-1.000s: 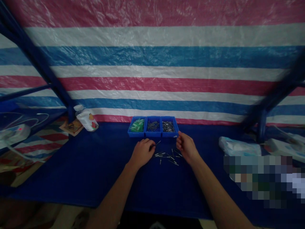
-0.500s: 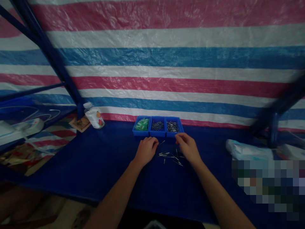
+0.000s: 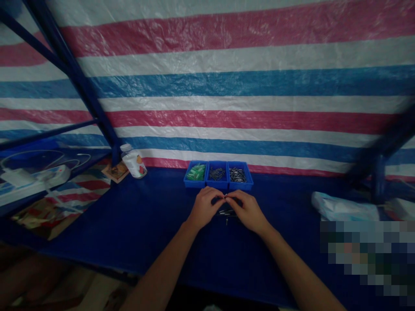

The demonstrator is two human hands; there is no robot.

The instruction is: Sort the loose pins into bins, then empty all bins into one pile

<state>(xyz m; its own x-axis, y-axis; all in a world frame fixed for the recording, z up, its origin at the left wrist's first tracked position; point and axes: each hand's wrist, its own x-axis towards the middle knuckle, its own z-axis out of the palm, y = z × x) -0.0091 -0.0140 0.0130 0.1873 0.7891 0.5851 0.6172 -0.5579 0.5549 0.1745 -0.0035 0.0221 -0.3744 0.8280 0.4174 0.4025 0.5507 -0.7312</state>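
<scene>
My left hand [image 3: 206, 208] and my right hand [image 3: 247, 211] meet fingertip to fingertip above the blue table, both closed in a pinch. A small bright bit of a thin metal pin [image 3: 225, 197] shows between them; what the right fingertips pinch is too small to make out. Several loose metal pins [image 3: 226, 212] lie below, partly hidden by the right hand. Just beyond stand three blue bins in a row: the left bin [image 3: 195, 185] holds green pieces, the middle bin [image 3: 217, 186] dark thin metal pieces, the right bin [image 3: 240, 187] shinier metal pins.
A white bottle [image 3: 135, 163] with a fruit label stands at the back left, beside a small brown box [image 3: 115, 172]. A power strip [image 3: 55, 175] with cables lies farther left. On the right rests a pale plastic package [image 3: 345, 207]. Striped sheeting [image 3: 240, 103] hangs behind the table [image 3: 149, 216].
My right hand has moved left and inward from near the right bin to meet my left hand. The pin sticking out from the left fingers is now mostly hidden. The view has shifted slightly.
</scene>
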